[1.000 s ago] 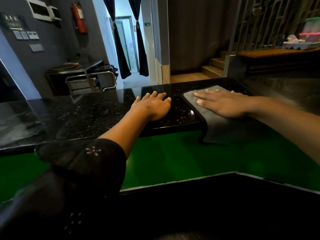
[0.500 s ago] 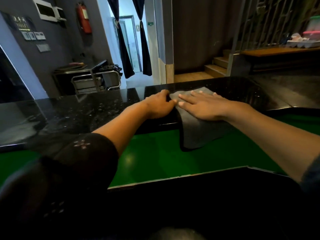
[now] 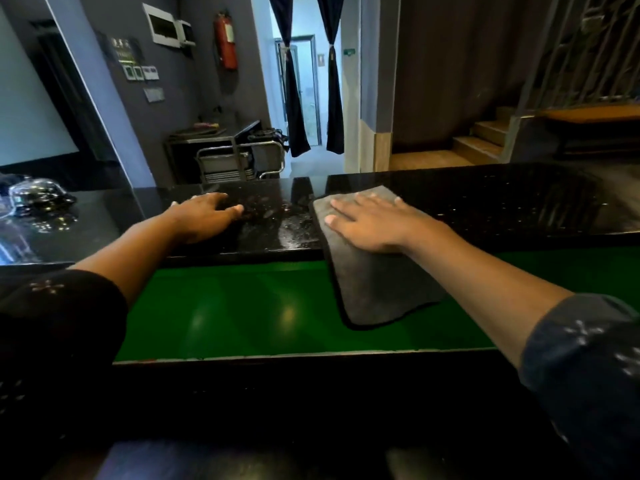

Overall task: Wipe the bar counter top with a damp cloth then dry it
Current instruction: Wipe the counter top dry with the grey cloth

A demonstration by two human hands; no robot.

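Observation:
The black speckled bar counter top (image 3: pixel 485 202) runs across the view, with wet drops between my hands. A grey cloth (image 3: pixel 374 282) lies on it and hangs over the near edge above the green panel. My right hand (image 3: pixel 374 220) presses flat on the cloth's upper part, fingers spread. My left hand (image 3: pixel 204 216) rests palm down on the bare counter, to the left of the cloth and apart from it, holding nothing.
Glassware (image 3: pixel 34 199) stands on the counter at the far left. A green lower shelf (image 3: pixel 242 313) lies under the counter's near edge. Beyond the counter are a metal cart (image 3: pixel 239 161), a curtained doorway and wooden steps (image 3: pixel 485 140) at right.
My right hand has slid the cloth leftward along the counter, then a little apart from my left hand. My view has shifted left, showing the glassware. My left hand stays flat on the counter.

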